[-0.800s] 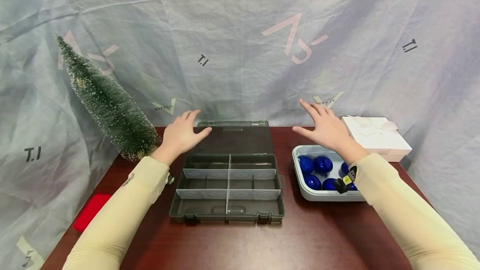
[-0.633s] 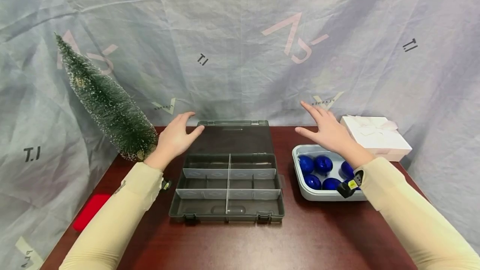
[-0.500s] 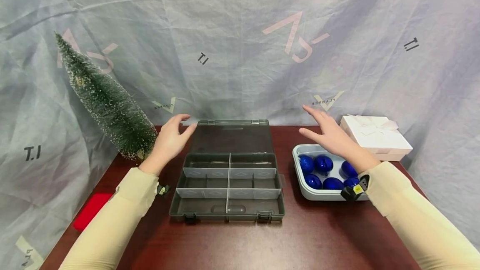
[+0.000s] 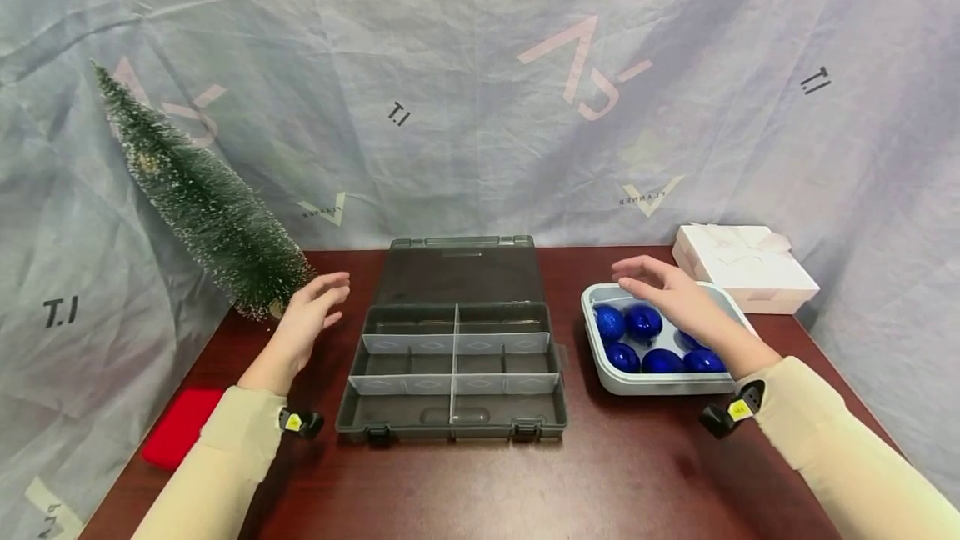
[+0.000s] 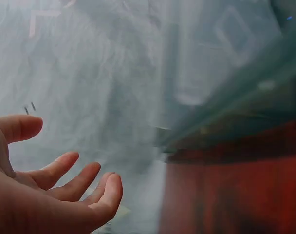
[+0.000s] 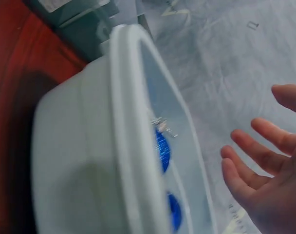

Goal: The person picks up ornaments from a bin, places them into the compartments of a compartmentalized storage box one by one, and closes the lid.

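Note:
In the head view the left hand [image 4: 306,319] hovers between the green tree [image 4: 217,223] and the grey divided box [image 4: 453,385], its fingers loosely bent around nothing. The box stands with its lid [image 4: 459,273] folded back, and its compartments hold nothing visible. Above the pale blue tray [image 4: 660,387] hangs the right hand [image 4: 686,302], relaxed and holding nothing. Several blue balls [image 4: 622,357] lie in that tray. The left wrist view shows the left hand [image 5: 55,190] with spread fingers; in the right wrist view the right hand [image 6: 269,165] is beside the tray [image 6: 84,161].
A white gift box with a bow [image 4: 746,261] stands behind the tray at the right. At the table's left edge lies a red object [image 4: 180,427], partly behind the left sleeve. Grey printed cloth [image 4: 465,107] hangs behind the dark red table [image 4: 450,490].
Both hands have come down and back toward the person, the left also moving leftward away from the box lid. The right hand has drifted rightward and lower over the tray. The view has shifted slightly.

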Demonstrator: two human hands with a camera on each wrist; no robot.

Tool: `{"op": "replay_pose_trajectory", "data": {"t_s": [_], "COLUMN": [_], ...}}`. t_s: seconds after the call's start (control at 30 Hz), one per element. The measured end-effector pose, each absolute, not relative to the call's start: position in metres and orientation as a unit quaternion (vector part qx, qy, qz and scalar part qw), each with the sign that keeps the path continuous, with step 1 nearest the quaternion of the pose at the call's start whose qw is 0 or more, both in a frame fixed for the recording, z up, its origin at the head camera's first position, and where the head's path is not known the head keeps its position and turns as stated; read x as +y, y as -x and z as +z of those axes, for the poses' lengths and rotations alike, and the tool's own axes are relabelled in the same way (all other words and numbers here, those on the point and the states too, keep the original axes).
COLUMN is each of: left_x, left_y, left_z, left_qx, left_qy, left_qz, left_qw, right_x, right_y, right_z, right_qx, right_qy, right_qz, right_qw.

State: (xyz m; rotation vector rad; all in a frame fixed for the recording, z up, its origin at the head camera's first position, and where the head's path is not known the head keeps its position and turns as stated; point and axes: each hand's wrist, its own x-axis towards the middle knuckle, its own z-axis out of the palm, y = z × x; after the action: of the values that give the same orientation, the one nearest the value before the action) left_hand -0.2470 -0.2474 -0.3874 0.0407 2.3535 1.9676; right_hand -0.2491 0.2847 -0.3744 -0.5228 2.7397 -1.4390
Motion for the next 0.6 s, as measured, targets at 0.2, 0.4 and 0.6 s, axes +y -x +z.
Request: {"op": "replay_pose_trajectory", "data": {"t_s": [0.2,0.4,0.6], "left_x": [-0.256,-0.261,-0.261], "left_y": [0.244,0.241,0.238], "left_z": [-0.414,-0.435,-0.450], "left_qx": [0.706,0.665,0.664], "left_qy": [0.005,0.007,-0.023], "left_qz": [0.701,0.733,0.726], "left_qw": [0.100,0.144,0.176], "right_x": [0.287,0.284,0.283], "right_y": [0.244,0.244,0.244], "right_z": [-0.391,-0.404,-0.413], "right_qx": [0.864,0.861,0.877], "right_qy": [0.141,0.124,0.115], "right_qz": [-0.481,-0.488,-0.461], "right_qw": [0.044,0.065,0.065]}}
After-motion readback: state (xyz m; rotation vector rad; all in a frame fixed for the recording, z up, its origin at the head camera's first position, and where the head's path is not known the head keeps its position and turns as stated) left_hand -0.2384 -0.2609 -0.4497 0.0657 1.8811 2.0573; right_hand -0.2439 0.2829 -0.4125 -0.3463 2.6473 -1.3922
